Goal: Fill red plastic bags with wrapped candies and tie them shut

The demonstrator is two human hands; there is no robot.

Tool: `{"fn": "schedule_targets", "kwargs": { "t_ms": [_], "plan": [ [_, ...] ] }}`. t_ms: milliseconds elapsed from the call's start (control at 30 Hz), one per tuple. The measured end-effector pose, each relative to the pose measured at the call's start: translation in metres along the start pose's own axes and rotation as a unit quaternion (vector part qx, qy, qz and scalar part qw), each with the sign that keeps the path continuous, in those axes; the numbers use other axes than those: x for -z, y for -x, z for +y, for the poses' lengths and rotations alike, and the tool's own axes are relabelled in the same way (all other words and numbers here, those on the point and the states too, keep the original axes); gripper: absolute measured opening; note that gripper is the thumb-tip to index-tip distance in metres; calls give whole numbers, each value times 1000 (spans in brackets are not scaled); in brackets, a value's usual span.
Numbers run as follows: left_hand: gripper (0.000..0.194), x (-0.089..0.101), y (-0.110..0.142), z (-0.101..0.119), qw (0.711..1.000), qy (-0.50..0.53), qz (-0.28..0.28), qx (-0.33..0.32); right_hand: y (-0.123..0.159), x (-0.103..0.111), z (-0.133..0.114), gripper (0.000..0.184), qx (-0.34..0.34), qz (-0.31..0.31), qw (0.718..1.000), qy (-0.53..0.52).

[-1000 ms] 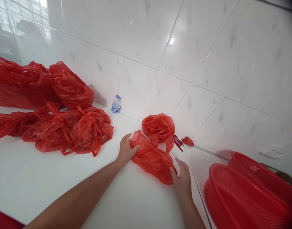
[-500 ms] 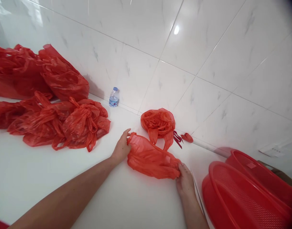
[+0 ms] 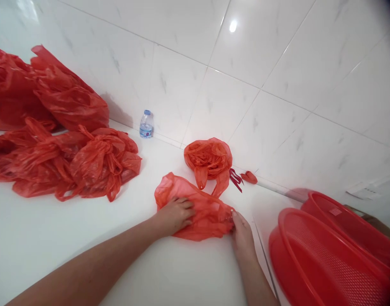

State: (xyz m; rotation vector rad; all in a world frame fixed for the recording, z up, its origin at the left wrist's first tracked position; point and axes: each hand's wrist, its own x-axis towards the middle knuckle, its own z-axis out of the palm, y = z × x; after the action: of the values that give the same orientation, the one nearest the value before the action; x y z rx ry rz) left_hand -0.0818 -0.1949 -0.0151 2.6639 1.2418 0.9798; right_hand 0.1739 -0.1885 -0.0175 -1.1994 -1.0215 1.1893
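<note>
A thin red plastic bag (image 3: 201, 208) lies spread on the white table in front of me. My left hand (image 3: 177, 216) rests on its left half, palm down, with the fingers stretched over the film. At the bag's right end, my right hand (image 3: 241, 229) pinches the edge between thumb and fingers. Just behind it sits a rolled bundle of red plastic bags (image 3: 209, 157), its two handle strips hanging toward the bag. Dark red ribbon strips (image 3: 236, 180) and a small red scrap (image 3: 249, 177) lie right of the bundle.
Knotted red bags (image 3: 95, 163) and bigger filled red bags (image 3: 67, 93) are heaped at the left. A small water bottle (image 3: 146, 124) stands by the tiled wall (image 3: 172, 89). Red plastic baskets (image 3: 287, 242) crowd the right side, past the table edge.
My left hand has let go of the bag's left end and moved right onto its middle. The right hand still holds the right end. The view has shifted slightly.
</note>
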Motion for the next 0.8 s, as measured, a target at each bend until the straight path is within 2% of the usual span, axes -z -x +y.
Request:
{"fn": "schedule_targets", "kwargs": {
  "t_ms": [100,167,300,467,567,667,733,800],
  "plan": [
    [47,-3,2,-1,993,13,-112,30,-4,6,2,33,-28,12,998,-55],
    [51,0,2,-2,987,31,-148,57,-5,8,3,33,-29,10,997,-68],
    [50,4,4,-3,986,48,-148,61,-1,6,1,30,-8,-21,998,-62],
    [51,4,0,-7,989,28,-141,22,2,2,-1,27,12,-45,998,-39],
    [38,10,-5,-4,996,8,-86,-26,2,2,-3,27,4,-52,998,-47],
    [27,19,-7,1,996,-47,43,-59,2,4,-5,27,4,-53,997,-57],
    [26,24,-6,3,987,-86,125,-60,1,4,-5,28,8,-53,997,-59],
    [27,26,-4,1,976,-115,180,-46,0,3,-5,29,15,-58,996,-64]
  ]
}}
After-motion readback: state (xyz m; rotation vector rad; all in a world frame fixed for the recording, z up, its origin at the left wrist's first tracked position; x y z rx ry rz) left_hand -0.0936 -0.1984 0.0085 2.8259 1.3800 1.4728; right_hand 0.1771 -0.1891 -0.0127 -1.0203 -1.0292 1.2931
